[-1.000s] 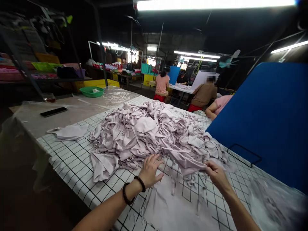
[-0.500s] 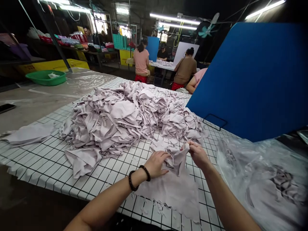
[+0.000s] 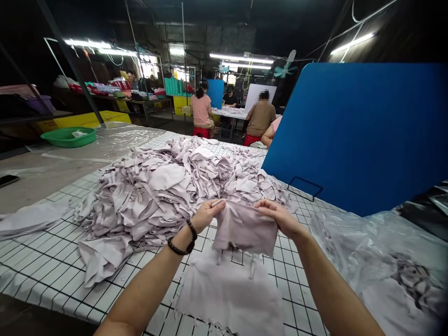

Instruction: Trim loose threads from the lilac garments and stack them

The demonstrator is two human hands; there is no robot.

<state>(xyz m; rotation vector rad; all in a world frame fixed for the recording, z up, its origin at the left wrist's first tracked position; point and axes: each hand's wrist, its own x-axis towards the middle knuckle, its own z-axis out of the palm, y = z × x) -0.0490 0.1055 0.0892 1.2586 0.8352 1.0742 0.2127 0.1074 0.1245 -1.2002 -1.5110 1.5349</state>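
Dim workshop space stretches behind, lit by tube lights, with co-workers (image 3: 201,109) sitting at a farther table (image 3: 227,112). Nearer, a desk (image 3: 52,268) under a white cover with black grid lines carries a big heap of cloth (image 3: 164,186), which spreads across its middle toward the far edge. One blue board (image 3: 357,135) stands slanted along the desk's right edge, and a clear plastic bag (image 3: 381,261) with cloth inside lies toward the near right corner.

Raised over the desk between its near edge and the heap is a pale mauve-grey piece of cloth (image 3: 247,228), spread between both hands. The left hand (image 3: 208,215) has a closed pinch on its upper left corner, thumb against fingers. The right hand (image 3: 280,217) has its fingers bent over the upper right edge; its thumb is mostly hidden, so how tightly that grip closes I cannot tell. Beneath, a flat cloth panel (image 3: 231,289) lies near the desk's near edge.

The raised piece looks light, soft and limp, likely not slippery and hard to damage. It would sag if taken by one point, so the two upper corners seem the best places to grip, keeping the top edge taut.
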